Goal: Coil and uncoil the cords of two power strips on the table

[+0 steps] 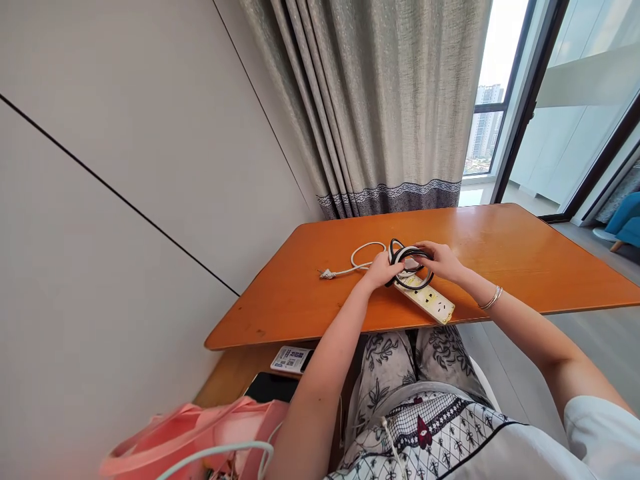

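Note:
My left hand (383,270) and my right hand (441,259) both grip a coiled black cable (411,254), held just above the orange table (500,247). Under the coil lies a white power strip (431,301), pointing toward the table's near edge. A white cable (360,257) loops away from my left hand to the left and ends in a plug (327,273) lying on the table. A bangle sits on my right wrist.
A grey curtain (380,107) hangs behind the table, with a window and glass door at the right. A lower shelf at the near left holds a dark phone (270,387) and a labelled card (290,359). A pink bag (200,433) sits at the bottom left.

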A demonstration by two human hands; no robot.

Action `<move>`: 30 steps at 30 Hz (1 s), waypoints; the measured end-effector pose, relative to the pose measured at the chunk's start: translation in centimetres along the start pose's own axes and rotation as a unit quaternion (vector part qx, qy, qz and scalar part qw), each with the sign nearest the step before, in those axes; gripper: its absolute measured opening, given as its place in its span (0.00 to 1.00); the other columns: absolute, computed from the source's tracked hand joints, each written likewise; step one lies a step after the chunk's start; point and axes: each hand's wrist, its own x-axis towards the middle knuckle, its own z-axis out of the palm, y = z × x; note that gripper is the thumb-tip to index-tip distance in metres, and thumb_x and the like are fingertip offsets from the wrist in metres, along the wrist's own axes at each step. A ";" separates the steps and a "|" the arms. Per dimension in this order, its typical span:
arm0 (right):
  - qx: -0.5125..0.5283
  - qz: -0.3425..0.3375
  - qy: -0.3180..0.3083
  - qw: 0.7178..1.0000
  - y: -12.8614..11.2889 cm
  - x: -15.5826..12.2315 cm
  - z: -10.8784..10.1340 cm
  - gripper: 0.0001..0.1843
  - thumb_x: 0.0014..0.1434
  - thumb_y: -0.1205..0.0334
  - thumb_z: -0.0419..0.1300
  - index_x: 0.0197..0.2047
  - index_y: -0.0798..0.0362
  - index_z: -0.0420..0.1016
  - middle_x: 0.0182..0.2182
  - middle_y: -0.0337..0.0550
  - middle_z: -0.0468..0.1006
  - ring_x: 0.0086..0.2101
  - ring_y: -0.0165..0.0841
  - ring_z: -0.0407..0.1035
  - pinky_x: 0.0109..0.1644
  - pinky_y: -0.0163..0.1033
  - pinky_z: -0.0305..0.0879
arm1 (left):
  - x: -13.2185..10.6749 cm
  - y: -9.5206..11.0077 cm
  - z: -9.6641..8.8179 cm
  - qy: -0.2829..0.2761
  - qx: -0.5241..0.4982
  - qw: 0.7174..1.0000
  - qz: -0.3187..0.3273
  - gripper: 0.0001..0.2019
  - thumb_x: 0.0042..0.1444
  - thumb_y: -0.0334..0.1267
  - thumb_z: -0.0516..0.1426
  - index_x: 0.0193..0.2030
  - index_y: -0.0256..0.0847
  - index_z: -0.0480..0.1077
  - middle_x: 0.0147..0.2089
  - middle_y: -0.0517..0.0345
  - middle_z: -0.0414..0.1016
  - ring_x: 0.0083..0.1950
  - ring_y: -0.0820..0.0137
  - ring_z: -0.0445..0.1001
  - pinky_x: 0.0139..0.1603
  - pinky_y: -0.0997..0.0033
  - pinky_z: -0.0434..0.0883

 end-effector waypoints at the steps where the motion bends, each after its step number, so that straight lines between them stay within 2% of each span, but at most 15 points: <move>1: 0.014 0.010 0.017 1.000 0.1 0.0 0.3 0.15 0.59 0.57 0.62 0.49 0.50 0.76 0.42 0.46 0.85 0.43 0.40 0.79 0.50 0.49 0.75 | 0.1 -0.1 -0.1 0.011 0.017 1.000 -0.007 0.04 0.42 0.32 0.60 0.24 0.39 0.67 0.23 0.64 0.65 0.27 0.72 0.63 0.31 0.73 0.60; 4: 0.054 0.031 0.065 0.996 0.5 0.0 1.1 0.17 0.57 0.54 0.63 0.49 0.51 0.74 0.35 0.44 0.85 0.36 0.39 0.80 0.44 0.47 0.76 | 0.3 -0.4 -0.1 0.073 0.058 0.995 -0.027 0.10 0.40 0.30 0.63 0.31 0.40 0.69 0.28 0.63 0.71 0.32 0.68 0.69 0.37 0.71 0.65; 7: 0.089 0.040 0.113 0.989 0.6 0.1 1.8 0.20 0.54 0.53 0.64 0.49 0.51 0.73 0.33 0.43 0.83 0.35 0.39 0.79 0.42 0.46 0.75 | 0.1 -0.8 0.6 0.191 0.076 0.978 -0.022 0.22 0.38 0.28 0.66 0.42 0.42 0.66 0.41 0.55 0.74 0.42 0.63 0.74 0.45 0.66 0.69; 9: 0.100 0.050 0.129 0.985 0.5 0.2 2.2 0.23 0.53 0.52 0.65 0.50 0.50 0.71 0.30 0.40 0.82 0.34 0.39 0.78 0.41 0.45 0.74 | -0.3 -1.2 1.3 0.264 0.111 0.958 0.021 0.27 0.40 0.28 0.67 0.47 0.41 0.63 0.53 0.45 0.71 0.52 0.58 0.73 0.54 0.60 0.69; 11: 0.107 0.061 0.138 0.983 0.3 0.3 2.5 0.25 0.52 0.52 0.65 0.51 0.49 0.68 0.27 0.37 0.81 0.32 0.38 0.78 0.39 0.44 0.73 | -0.7 -1.4 2.1 0.293 0.179 0.935 0.082 0.23 0.45 0.27 0.65 0.47 0.40 0.64 0.61 0.38 0.64 0.63 0.53 0.67 0.63 0.53 0.64; 13: 0.120 0.068 0.147 0.980 0.2 0.3 2.8 0.27 0.51 0.52 0.65 0.52 0.48 0.65 0.27 0.36 0.81 0.31 0.38 0.77 0.38 0.43 0.72 | -1.0 -1.4 2.6 0.280 0.244 0.920 0.128 0.13 0.52 0.27 0.62 0.43 0.40 0.68 0.65 0.38 0.61 0.70 0.52 0.60 0.69 0.49 0.57; 15: 0.134 0.071 0.163 0.975 0.2 0.3 2.9 0.29 0.50 0.52 0.65 0.52 0.48 0.62 0.27 0.36 0.81 0.31 0.37 0.77 0.38 0.42 0.71 | -1.2 -1.2 2.9 0.246 0.276 0.916 0.155 0.06 0.57 0.28 0.59 0.40 0.42 0.72 0.66 0.42 0.63 0.72 0.53 0.56 0.72 0.49 0.53; 18: 0.154 0.077 0.191 0.966 0.4 0.4 2.9 0.30 0.49 0.52 0.66 0.51 0.48 0.59 0.27 0.34 0.80 0.30 0.36 0.77 0.38 0.41 0.71 | -1.3 -0.7 2.7 0.199 0.302 0.915 0.180 0.07 0.58 0.30 0.60 0.40 0.44 0.77 0.70 0.48 0.62 0.75 0.53 0.52 0.75 0.47 0.50; 21: 0.189 0.082 0.216 0.954 0.5 0.6 2.8 0.32 0.46 0.53 0.67 0.51 0.47 0.57 0.28 0.34 0.80 0.29 0.35 0.76 0.37 0.40 0.71 | -1.2 -0.2 2.5 0.166 0.342 0.906 0.184 0.10 0.54 0.31 0.64 0.43 0.45 0.79 0.74 0.50 0.57 0.76 0.50 0.48 0.75 0.40 0.47; 25: 0.201 0.085 0.245 0.945 -0.3 0.9 2.8 0.35 0.43 0.55 0.68 0.51 0.47 0.55 0.31 0.35 0.81 0.29 0.33 0.75 0.37 0.39 0.71 | -1.0 0.1 2.7 0.159 0.387 0.891 0.177 0.12 0.53 0.31 0.65 0.44 0.46 0.79 0.76 0.51 0.52 0.77 0.49 0.47 0.73 0.33 0.46; 30: 0.171 0.067 0.228 0.956 -1.0 0.9 2.7 0.36 0.44 0.54 0.69 0.53 0.46 0.55 0.31 0.33 0.79 0.25 0.31 0.72 0.32 0.37 0.69 | -0.5 0.2 2.9 0.148 0.430 0.876 0.160 0.05 0.54 0.31 0.65 0.38 0.42 0.79 0.76 0.50 0.52 0.77 0.48 0.47 0.73 0.31 0.46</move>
